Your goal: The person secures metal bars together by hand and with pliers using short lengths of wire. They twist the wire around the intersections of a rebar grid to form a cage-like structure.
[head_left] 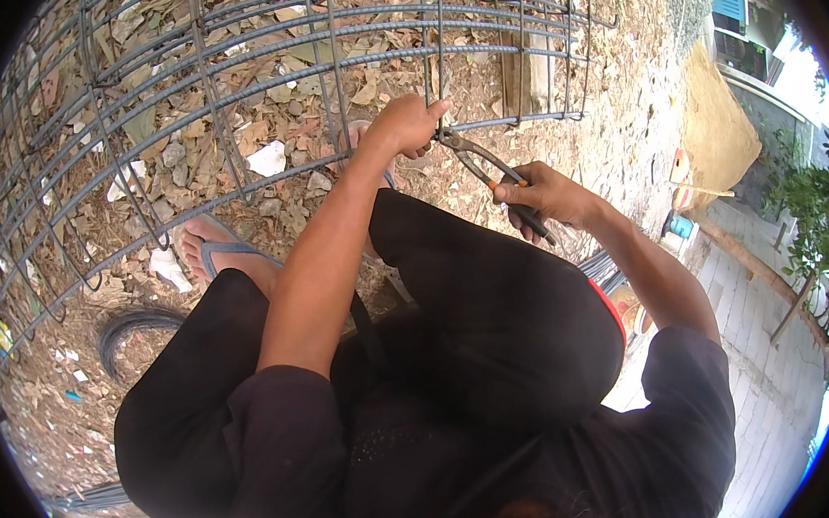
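A cage of ribbed steel rebar (pixel 261 82) stretches across the ground ahead of me, its long rods crossed by thinner bent bars. My left hand (pixel 399 129) is closed around the near rod beside a crossing, thumb sticking out to the right; what else its curled fingers may hold is hidden. Tower pincers (pixel 472 151) slant from that crossing down to the right. Their jaws meet the bars just beside my left fingers. My right hand (pixel 546 200) is wrapped around the pincers' handles, which spread apart near the orange bands.
A coil of dark tie wire (pixel 134 335) lies left of my sandalled foot (pixel 219 250). Wooden boards (pixel 522 62) sit under the cage. Dry leaves and white stone pieces (pixel 266 159) litter the ground. A sand heap (pixel 717 117) and paving (pixel 747 334) are at the right.
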`<act>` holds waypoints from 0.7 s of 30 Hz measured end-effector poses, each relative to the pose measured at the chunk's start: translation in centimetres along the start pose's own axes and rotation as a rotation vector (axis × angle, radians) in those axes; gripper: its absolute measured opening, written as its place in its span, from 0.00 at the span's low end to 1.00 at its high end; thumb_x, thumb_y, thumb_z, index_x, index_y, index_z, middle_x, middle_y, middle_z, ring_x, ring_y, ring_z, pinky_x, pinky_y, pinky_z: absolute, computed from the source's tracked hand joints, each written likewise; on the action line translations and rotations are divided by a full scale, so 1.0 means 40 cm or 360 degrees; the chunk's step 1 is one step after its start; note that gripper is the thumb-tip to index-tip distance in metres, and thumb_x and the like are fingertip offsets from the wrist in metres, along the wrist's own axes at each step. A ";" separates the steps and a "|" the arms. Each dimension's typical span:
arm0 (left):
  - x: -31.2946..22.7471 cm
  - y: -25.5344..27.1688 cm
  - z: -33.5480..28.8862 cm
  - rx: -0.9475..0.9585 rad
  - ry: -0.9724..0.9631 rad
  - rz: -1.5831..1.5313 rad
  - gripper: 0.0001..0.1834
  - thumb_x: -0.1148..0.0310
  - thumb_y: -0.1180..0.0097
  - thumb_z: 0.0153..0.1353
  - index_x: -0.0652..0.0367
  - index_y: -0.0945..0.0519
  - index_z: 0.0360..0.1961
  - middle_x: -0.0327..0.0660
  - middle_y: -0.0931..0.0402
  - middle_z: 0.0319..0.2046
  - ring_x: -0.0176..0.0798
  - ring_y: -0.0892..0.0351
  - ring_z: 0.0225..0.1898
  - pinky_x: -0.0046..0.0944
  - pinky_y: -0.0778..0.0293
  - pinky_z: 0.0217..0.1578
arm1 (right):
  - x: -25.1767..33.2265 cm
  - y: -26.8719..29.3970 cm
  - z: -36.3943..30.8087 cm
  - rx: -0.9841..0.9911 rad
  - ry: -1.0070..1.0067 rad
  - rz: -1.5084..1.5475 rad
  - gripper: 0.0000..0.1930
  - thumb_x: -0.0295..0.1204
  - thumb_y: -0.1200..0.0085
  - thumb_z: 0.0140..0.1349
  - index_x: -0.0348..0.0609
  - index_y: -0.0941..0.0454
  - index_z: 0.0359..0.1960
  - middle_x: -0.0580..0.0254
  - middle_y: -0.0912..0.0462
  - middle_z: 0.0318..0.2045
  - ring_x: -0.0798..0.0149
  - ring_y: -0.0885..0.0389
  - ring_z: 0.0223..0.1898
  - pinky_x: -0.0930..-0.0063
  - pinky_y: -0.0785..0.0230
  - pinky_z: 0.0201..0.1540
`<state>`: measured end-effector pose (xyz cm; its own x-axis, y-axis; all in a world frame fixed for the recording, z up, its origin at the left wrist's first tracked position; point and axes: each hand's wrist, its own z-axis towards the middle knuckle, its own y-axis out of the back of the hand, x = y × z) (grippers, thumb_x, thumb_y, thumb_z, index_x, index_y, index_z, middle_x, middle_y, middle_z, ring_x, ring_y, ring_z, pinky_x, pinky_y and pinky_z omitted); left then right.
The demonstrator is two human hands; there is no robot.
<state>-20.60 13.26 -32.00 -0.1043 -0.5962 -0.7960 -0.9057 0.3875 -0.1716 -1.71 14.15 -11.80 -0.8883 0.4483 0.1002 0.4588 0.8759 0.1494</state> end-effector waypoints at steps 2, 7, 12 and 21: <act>0.001 0.002 0.001 0.0015 0.0016 -0.0004 0.36 0.45 0.53 0.75 0.79 0.23 0.39 0.60 0.16 0.29 0.51 0.11 0.28 0.46 0.15 0.27 | -0.003 -0.005 -0.002 -0.0315 0.0250 -0.0769 0.20 0.42 0.42 0.68 0.35 0.27 0.43 0.50 0.18 0.25 0.53 0.14 0.25 0.62 0.21 0.29; -0.002 0.005 0.002 0.0086 0.0021 -0.0101 0.38 0.44 0.53 0.75 0.82 0.24 0.40 0.62 0.16 0.30 0.52 0.11 0.28 0.46 0.15 0.27 | 0.003 -0.004 -0.011 -0.1132 0.1006 -0.1827 0.15 0.31 0.44 0.63 0.36 0.28 0.47 0.44 0.17 0.28 0.39 0.16 0.35 0.46 0.24 0.40; -0.003 0.007 -0.003 0.0072 0.0046 -0.0101 0.39 0.44 0.53 0.75 0.83 0.23 0.39 0.63 0.16 0.31 0.53 0.11 0.28 0.46 0.14 0.27 | 0.047 0.023 0.001 -0.0743 0.0423 -0.1775 0.12 0.33 0.46 0.66 0.35 0.24 0.43 0.42 0.17 0.34 0.41 0.15 0.37 0.49 0.23 0.40; 0.007 0.005 0.010 0.0093 0.0026 -0.0113 0.39 0.44 0.54 0.75 0.83 0.23 0.38 0.63 0.16 0.31 0.55 0.11 0.29 0.48 0.14 0.28 | -0.012 0.009 0.041 -0.0950 0.0441 -0.2153 0.18 0.29 0.53 0.72 0.35 0.29 0.60 0.46 0.17 0.43 0.46 0.14 0.42 0.55 0.18 0.42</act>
<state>-20.65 13.43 -32.48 -0.0479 -0.6349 -0.7711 -0.8857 0.3839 -0.2610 -1.16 14.54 -13.39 -0.6356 -0.7234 -0.2697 -0.6799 0.3590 0.6394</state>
